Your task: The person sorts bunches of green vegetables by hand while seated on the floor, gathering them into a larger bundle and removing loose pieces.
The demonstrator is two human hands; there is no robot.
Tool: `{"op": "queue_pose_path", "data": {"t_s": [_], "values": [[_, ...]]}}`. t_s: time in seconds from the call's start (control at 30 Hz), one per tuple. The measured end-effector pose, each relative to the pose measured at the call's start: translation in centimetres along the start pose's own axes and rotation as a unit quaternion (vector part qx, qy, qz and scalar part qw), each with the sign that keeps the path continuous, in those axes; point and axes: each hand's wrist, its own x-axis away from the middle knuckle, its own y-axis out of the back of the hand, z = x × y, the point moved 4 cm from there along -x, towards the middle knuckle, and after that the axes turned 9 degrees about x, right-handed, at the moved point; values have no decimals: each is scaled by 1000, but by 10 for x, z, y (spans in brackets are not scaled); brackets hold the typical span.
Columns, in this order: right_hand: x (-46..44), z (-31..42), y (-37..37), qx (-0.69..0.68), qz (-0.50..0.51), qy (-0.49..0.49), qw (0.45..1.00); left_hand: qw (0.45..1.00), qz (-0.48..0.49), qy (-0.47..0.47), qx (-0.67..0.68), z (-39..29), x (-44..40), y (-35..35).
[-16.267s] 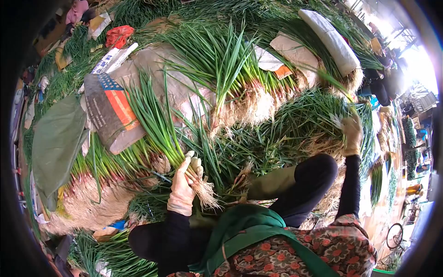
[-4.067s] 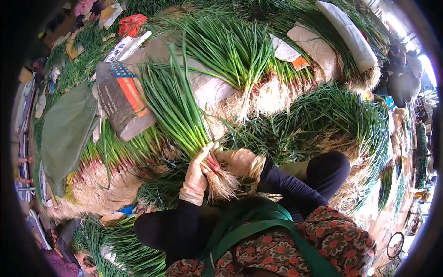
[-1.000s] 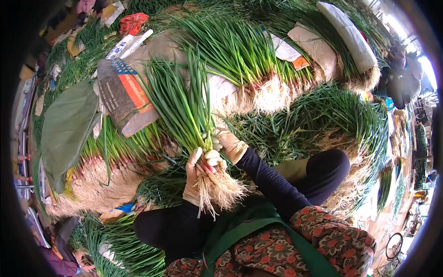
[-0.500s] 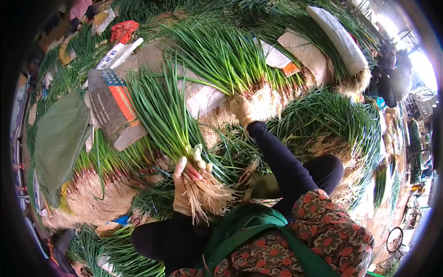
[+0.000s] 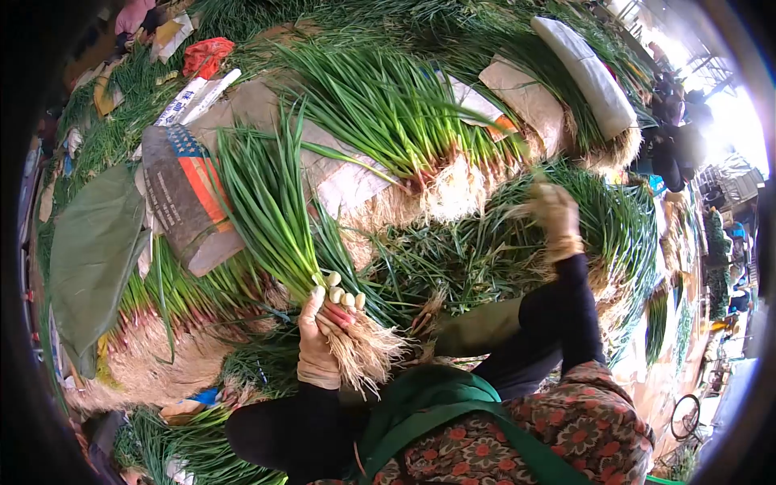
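Note:
My left hand (image 5: 317, 335), gloved with the fingertips showing pale, is wrapped round a bunch of green onions (image 5: 279, 218). Its leaves point up and away, and its reddish stem bases and long pale roots (image 5: 368, 347) hang toward my lap. My right hand (image 5: 554, 212), also gloved, is raised to the right and smeared by motion. A blurred green onion (image 5: 530, 152) runs from it toward the upper left, with faint roots beside the fingers. Left of that hand lies a thick pile of green onions (image 5: 388, 121), root ends toward me.
A printed sack (image 5: 182, 194) and an olive-green sheet (image 5: 97, 259) cover onions on the left. A rolled white sack (image 5: 586, 77) lies at the upper right. Loose leaves (image 5: 453, 259) lie before my bent knee. More onions (image 5: 614, 210) are heaped to the right.
My right hand has pulled away from the root end of the pile and swung right, with a blurred green onion. My left hand keeps its hold on the bunch, nearly in place.

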Motion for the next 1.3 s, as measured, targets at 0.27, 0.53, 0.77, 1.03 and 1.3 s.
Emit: {"op": "queue_pose_path", "data": {"t_s": [0.27,0.53,0.77,1.03,1.3], "values": [[22,-157,376,478,-179,-38,859,992,52,-83,-76,9,4,-21],[-7,-30,45,551,142,209,795,998,-5,-10,-59,15,-3,-8],[-17,-33,-202,545,230,119,797,997,4,0,-76,6,11,-12],[115,-59,-210,242,429,370,788,980,-32,79,-180,-1,1,33],[165,-94,-204,-116,611,-253,741,997,-28,65,-41,28,2,16]]}}
